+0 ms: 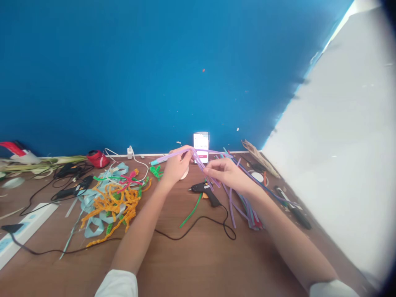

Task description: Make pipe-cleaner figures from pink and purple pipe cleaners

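Several thin purple pipe cleaners (200,161) are pinched between the fingers of my left hand (179,165), with their ends fanning out to both sides. My right hand (227,173) closes its thumb and fingers on the lower strands of the same bunch. Below the hands, a black glue gun (206,189) lies on the wooden table with its nozzle to the left. A green pipe cleaner (192,212) rests beside it. Under my right wrist lies a loose bundle of purple and blue pipe cleaners (244,210), partly hidden by the arm.
Orange twisted pipe cleaners (114,202) and light blue ribbon (89,200) are heaped at left. A white power strip (27,231) sits at the left edge. A lit phone (201,144) leans against the blue wall (154,74). A black-handled cutter (297,212) lies at right. Black cable (185,235) crosses the table.
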{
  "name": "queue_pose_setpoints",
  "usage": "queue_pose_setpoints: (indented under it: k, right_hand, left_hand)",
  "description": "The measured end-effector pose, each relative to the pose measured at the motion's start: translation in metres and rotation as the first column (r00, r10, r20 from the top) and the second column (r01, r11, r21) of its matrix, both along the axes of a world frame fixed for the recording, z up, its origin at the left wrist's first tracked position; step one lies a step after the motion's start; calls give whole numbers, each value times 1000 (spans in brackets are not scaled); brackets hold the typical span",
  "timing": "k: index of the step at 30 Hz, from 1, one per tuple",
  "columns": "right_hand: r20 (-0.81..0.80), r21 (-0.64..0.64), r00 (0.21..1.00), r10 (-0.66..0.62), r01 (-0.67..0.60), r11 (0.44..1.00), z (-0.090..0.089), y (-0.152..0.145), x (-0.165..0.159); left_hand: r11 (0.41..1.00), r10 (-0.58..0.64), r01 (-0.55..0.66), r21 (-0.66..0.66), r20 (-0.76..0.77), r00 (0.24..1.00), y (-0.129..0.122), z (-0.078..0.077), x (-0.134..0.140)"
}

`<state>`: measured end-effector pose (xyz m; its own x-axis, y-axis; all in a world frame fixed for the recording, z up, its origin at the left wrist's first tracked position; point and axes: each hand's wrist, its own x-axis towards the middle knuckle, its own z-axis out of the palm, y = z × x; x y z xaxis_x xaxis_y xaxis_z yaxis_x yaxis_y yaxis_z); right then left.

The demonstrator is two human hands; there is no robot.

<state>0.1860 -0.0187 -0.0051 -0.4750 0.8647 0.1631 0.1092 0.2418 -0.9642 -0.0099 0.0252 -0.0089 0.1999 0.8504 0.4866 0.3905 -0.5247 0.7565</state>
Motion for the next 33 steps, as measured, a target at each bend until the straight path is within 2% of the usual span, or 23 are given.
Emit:
queue_pose_setpoints:
  k: [3,8,13,17,18,22,28,33]
  right_hand:
    - [26,-15,999,22,-22,1000,-6,6,0]
    - [117,33,993,12,-16,999,-12,11,6]
    - [184,126,982,-30,6,992,-14,13,7]
    - [122,267,989,-84,49,962,-13,14,5]
    - [101,248,992,-72,45,968,-12,14,5]
    - [78,36,997,-19,16,999,-11,12,4]
    - [1,8,997,-75,75,997,-13,12,3]
    - [-79,-100,993,-86,78,992,-14,12,2]
  left_hand:
    - [996,-39,56,-74,223,974,2,-4,3]
    - [975,-25,117,-187,435,900,2,-4,5]
    - [966,-11,146,-215,528,849,3,-2,3]
    - [961,-13,167,-219,568,823,3,-1,3]
    - [961,-3,161,-224,577,817,3,-1,3]
    - [966,47,125,-229,623,781,4,0,1]
    - [980,82,49,-195,613,786,9,-2,-2]
    - [990,94,-16,-142,559,824,10,-5,-3]
